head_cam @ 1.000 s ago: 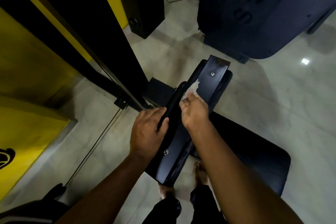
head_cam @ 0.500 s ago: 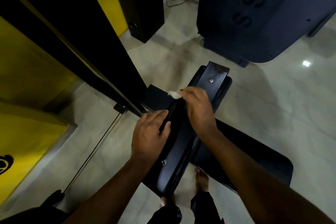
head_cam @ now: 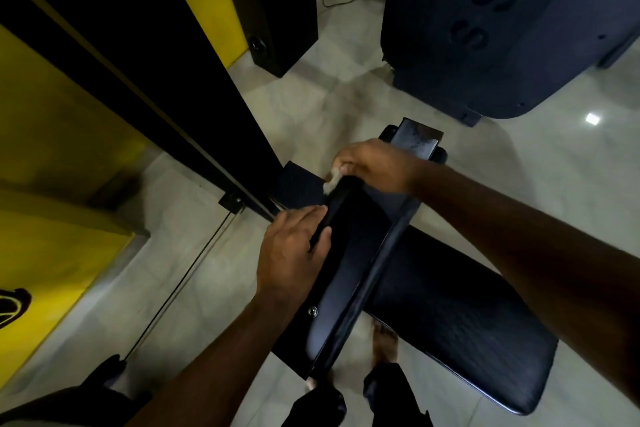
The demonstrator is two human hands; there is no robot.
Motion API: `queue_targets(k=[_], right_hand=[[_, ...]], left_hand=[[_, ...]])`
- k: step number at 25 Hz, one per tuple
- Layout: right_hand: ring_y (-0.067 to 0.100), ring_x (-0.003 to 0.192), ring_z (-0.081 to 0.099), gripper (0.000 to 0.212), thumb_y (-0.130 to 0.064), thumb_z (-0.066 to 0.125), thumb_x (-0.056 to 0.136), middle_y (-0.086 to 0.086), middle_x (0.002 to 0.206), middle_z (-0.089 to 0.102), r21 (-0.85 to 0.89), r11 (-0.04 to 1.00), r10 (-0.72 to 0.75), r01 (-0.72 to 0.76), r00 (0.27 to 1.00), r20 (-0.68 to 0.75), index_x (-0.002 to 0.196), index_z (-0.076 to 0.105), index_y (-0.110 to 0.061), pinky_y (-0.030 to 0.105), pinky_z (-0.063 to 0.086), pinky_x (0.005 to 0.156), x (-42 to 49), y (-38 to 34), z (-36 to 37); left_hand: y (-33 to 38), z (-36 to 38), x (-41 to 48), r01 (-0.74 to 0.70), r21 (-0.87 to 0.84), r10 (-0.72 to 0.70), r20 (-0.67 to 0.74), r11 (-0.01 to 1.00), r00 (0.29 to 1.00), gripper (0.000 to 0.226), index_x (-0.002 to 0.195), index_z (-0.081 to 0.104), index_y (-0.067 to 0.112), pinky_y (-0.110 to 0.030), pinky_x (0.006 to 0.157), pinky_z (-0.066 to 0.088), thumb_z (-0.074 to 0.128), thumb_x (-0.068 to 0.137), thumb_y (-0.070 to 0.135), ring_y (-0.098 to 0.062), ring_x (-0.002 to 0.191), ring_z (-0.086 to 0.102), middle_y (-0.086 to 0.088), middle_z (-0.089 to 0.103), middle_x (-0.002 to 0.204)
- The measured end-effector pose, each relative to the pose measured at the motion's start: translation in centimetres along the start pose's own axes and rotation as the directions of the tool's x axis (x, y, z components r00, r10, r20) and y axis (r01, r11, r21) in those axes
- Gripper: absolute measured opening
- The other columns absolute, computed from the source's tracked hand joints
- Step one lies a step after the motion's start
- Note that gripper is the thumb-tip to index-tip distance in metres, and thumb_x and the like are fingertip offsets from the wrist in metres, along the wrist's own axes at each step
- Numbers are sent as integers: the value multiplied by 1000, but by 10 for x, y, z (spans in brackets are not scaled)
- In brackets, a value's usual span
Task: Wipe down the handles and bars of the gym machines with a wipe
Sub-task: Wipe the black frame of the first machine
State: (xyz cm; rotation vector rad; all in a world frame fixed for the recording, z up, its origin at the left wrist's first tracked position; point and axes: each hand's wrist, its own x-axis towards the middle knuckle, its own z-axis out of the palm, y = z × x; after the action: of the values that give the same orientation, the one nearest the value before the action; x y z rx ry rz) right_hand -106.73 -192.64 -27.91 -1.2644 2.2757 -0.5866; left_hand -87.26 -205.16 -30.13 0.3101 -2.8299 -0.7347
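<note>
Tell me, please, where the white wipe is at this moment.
In the head view, the white wipe sits near centre, pinched in the right hand against the far end of the black bar, just beyond the left hand gripping that bar.

My left hand [head_cam: 294, 253] holds the bar [head_cam: 349, 274] in the middle. My right hand [head_cam: 375, 163] is just past it at 12 o'clock, pinching the wipe [head_cam: 330, 182] on the bar. The seat pad [head_cam: 467, 315] lies at 4 o'clock. A tall post [head_cam: 156, 80] stands at 10 o'clock and a big machine [head_cam: 502, 28] at 1 o'clock.
</note>
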Motion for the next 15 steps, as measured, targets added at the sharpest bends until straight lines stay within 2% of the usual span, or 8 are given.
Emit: queue_targets(k=[2, 4, 6, 9, 11, 12, 13, 15], right_hand=[[14, 93, 63, 16, -11, 52, 99, 1, 98, 68, 74, 996, 59, -57, 998, -30, 102, 68, -10, 20, 45, 78, 1, 5, 1], [9, 93, 61, 16, -10, 53, 98, -3, 98, 66, 114, 993, -2, 5, 1000, -25, 101, 69, -9, 15, 44, 80, 0, 0, 6], [15, 94, 63, 17, -12, 53, 99, 2, 98, 68, 97, 995, 15, -14, 1000, -11, 102, 69, -7, 24, 47, 82, 0, 2, 5], [16, 92, 65, 16, -12, 54, 99, 4, 96, 70, 194, 971, 141, -137, 990, -7, 101, 69, -9, 21, 48, 77, -1, 20, 5], [14, 84, 65, 14, -14, 55, 98, 1, 90, 70, 336, 927, 229, -165, 960, -162, 96, 69, -9, 28, 50, 75, -8, 21, 21], [12, 80, 64, 14, -14, 56, 98, -1, 86, 69, 406, 891, 331, -201, 900, -282, 95, 69, -9, 29, 49, 73, -13, 15, 37], [10, 78, 63, 14, -14, 57, 97, -2, 84, 69, 496, 833, 467, -244, 791, -395, 95, 71, -10, 27, 47, 72, -18, 4, 54], [8, 80, 66, 14, -14, 60, 96, -4, 87, 72, 743, 618, 749, -257, 480, -457, 100, 73, -13, 23, 51, 74, -22, -21, 86]], left_hand=[[2, 0, 2, 7, -5, -7, 8, 1000, 1000, 37, 122, 66, 12, -38, 89, 51, 59, 91, 31, -19, 104, 57, -3, 68, 117], [1, 0, 5, -15, 11, 15, 4, 1000, 1000, 39, 121, 67, 12, -36, 89, 50, 54, 91, 34, -19, 102, 57, -3, 68, 115], [0, 1, 7, -27, 28, 27, 13, 999, 1000, 38, 121, 67, 12, -34, 91, 48, 56, 91, 32, -19, 103, 57, -2, 68, 116], [4, 0, 9, -31, 24, 30, 26, 999, 999, 37, 122, 67, 10, -35, 92, 48, 59, 90, 28, -20, 104, 57, -4, 68, 117], [5, 2, 11, -35, 20, 35, 18, 999, 999, 37, 122, 66, 9, -36, 91, 50, 59, 90, 26, -21, 104, 58, -5, 69, 117], [5, 3, 11, -38, 19, 37, 17, 999, 999, 37, 122, 66, 8, -37, 91, 50, 59, 90, 25, -21, 105, 59, -6, 68, 117], [5, 4, 10, -34, 17, 33, 19, 999, 999, 36, 123, 66, 8, -37, 92, 51, 61, 91, 23, -21, 106, 59, -6, 68, 118], [6, 7, 9, -28, 24, 27, 23, 999, 999, 35, 125, 64, 9, -36, 94, 49, 64, 92, 21, -21, 108, 58, -5, 67, 121]])
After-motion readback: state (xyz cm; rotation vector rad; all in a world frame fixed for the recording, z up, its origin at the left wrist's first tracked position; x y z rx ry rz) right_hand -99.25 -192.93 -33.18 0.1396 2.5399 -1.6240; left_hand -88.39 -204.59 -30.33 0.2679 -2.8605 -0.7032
